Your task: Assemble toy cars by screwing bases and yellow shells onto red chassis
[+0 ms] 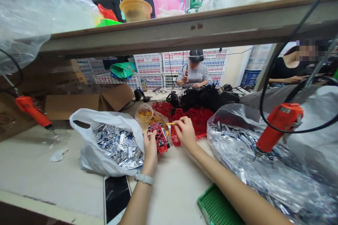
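My left hand (150,144) is closed round a red lattice-framed part (161,140) with black and blue pieces in it, perhaps a toy vehicle body. Between the thumb and fingers of my right hand (186,133) is a thin yellow piece (171,123), its far end close to the red part. Just behind my hands lies a clear bag of small yellow pieces (145,114). A heap of red lattice frames (196,117) spreads behind my right hand. Left of my left hand, a white plastic bag (88,147) holds many silvery strips (118,144).
Orange electric screwdrivers hang at left (33,110) and right (280,126). A large clear bag of silvery strips (248,161) fills the right side. A phone (117,197) and green basket (218,204) lie near me. A shelf (169,28) crosses overhead. Two people sit beyond.
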`<state>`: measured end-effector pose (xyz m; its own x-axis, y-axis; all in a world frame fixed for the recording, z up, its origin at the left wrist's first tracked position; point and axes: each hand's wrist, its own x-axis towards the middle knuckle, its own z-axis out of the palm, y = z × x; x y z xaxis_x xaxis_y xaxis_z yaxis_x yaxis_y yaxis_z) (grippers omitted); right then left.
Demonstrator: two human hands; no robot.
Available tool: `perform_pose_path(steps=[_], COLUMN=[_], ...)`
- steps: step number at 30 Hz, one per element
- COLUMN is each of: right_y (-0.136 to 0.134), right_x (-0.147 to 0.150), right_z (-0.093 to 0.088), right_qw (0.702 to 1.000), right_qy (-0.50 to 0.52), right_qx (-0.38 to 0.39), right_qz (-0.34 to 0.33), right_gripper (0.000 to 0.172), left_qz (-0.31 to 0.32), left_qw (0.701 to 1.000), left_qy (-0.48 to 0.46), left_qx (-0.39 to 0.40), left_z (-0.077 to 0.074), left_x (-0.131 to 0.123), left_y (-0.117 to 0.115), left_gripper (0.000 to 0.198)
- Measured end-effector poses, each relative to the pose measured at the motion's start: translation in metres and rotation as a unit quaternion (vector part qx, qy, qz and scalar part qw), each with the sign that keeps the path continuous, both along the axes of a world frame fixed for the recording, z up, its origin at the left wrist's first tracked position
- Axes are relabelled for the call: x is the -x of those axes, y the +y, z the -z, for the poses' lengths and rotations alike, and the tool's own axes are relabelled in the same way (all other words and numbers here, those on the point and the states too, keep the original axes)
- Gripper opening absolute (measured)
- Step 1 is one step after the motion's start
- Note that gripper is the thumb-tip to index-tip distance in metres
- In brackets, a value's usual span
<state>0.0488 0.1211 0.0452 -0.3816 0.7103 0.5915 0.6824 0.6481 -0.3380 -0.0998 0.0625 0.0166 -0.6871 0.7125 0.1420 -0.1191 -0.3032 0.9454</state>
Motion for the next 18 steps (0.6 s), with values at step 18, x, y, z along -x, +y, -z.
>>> perform_pose_path(steps=[18], right_y=[-0.084], right_x=[-0.118], right_z=[0.035], right_qw=[0.988], right_qy=[0.03], right_qx=[-0.119], right_qz=[-0.093], right_gripper=[0.054], left_qz=[0.383], left_qw=[0.92], left_qy=[-0.06], left_qx=[0.063], left_z=[-0.006], left_x=[-0.072], left_y=[-0.05], left_gripper=[0.089])
